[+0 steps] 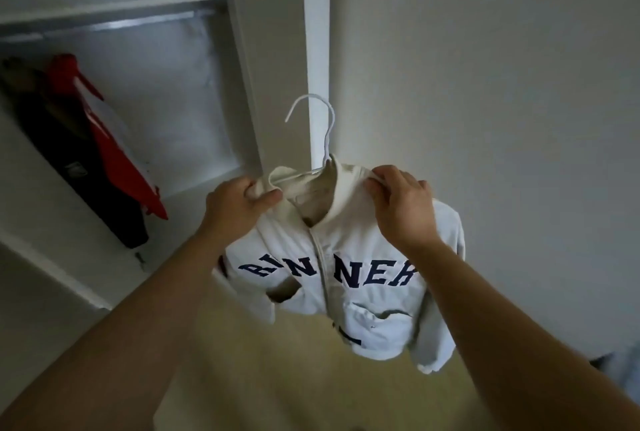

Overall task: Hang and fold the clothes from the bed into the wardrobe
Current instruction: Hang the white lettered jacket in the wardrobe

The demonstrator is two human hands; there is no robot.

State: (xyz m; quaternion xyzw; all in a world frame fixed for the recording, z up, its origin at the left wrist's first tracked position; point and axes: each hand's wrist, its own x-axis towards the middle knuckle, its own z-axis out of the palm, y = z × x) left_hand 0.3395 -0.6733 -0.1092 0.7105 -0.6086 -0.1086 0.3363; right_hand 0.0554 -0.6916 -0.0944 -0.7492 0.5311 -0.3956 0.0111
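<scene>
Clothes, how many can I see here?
3. A cream jacket on a hanger, gripped by the left hand and right hand; a red garment and a dark garment hanging in the wardrobe. Others may be hidden.

We record a domestic setting, a home clothes-storage corner: a built-in white wardrobe with a shelf set just above a metal hanging rail. We note a red garment and a dark garment hanging inside it at left. We also note plain pale walls and beige carpet, consistent with a lived-in room.
</scene>
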